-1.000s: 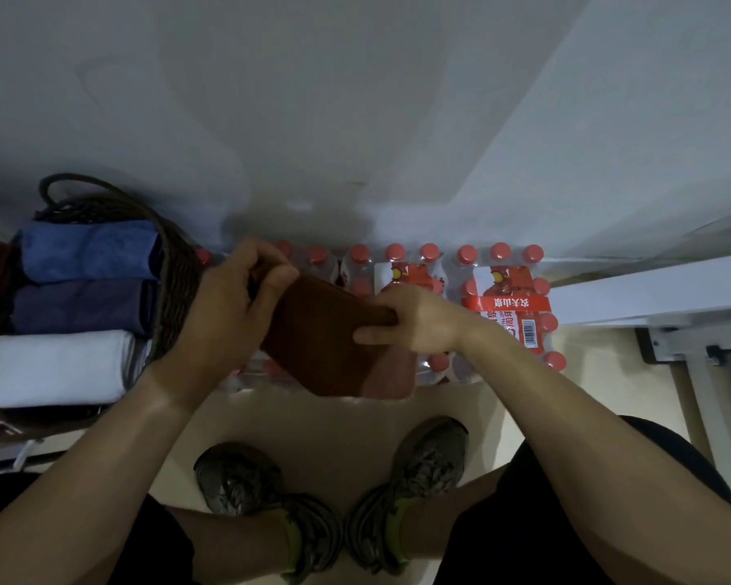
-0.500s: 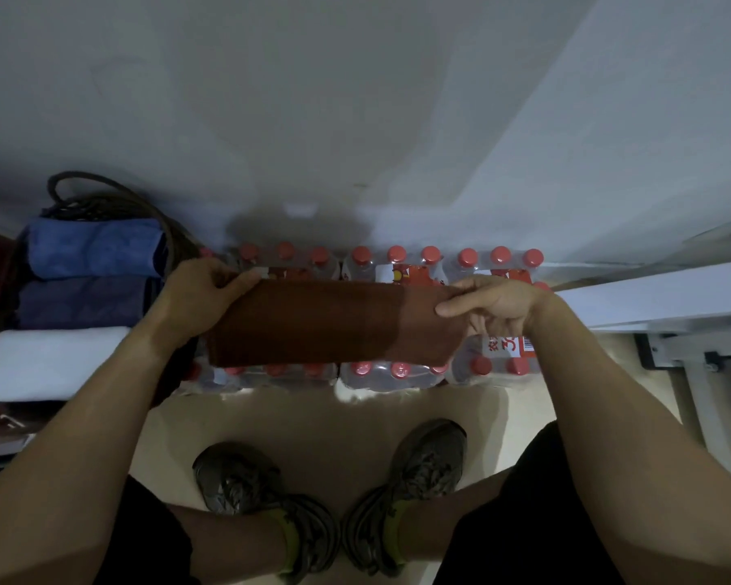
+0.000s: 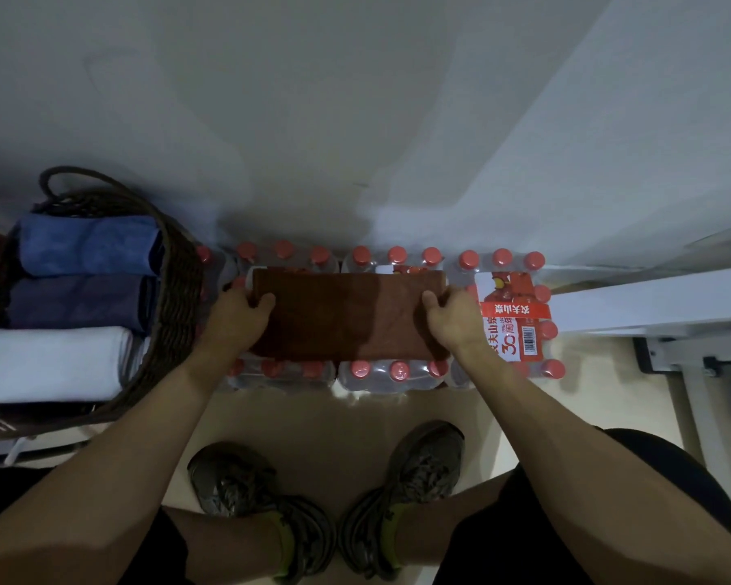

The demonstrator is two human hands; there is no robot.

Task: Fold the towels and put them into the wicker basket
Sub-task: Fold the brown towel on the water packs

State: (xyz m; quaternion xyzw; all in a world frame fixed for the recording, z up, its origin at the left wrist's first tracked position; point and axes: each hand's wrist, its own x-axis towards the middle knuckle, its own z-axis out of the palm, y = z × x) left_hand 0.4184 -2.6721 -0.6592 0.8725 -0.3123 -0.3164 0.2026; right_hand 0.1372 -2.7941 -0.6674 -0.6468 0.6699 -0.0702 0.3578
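Note:
A folded brown towel (image 3: 347,314) lies flat on top of packs of water bottles (image 3: 397,369). My left hand (image 3: 239,318) grips its left end, thumb on top. At the right end my right hand (image 3: 450,320) holds it the same way. To the left stands the dark wicker basket (image 3: 174,306), which holds a blue towel (image 3: 89,244), a dark navy towel (image 3: 77,301) and a white towel (image 3: 51,363), each folded and side by side.
The red-capped bottle packs stand against a pale wall (image 3: 355,120). A white frame or table leg (image 3: 659,306) runs along the right. My shoes (image 3: 326,500) are on the beige floor just in front of the bottles.
The towel was held bunched in the air, then stretched out wide between both hands; now it lies lower, flat on the bottle packs, with my hands at its two ends.

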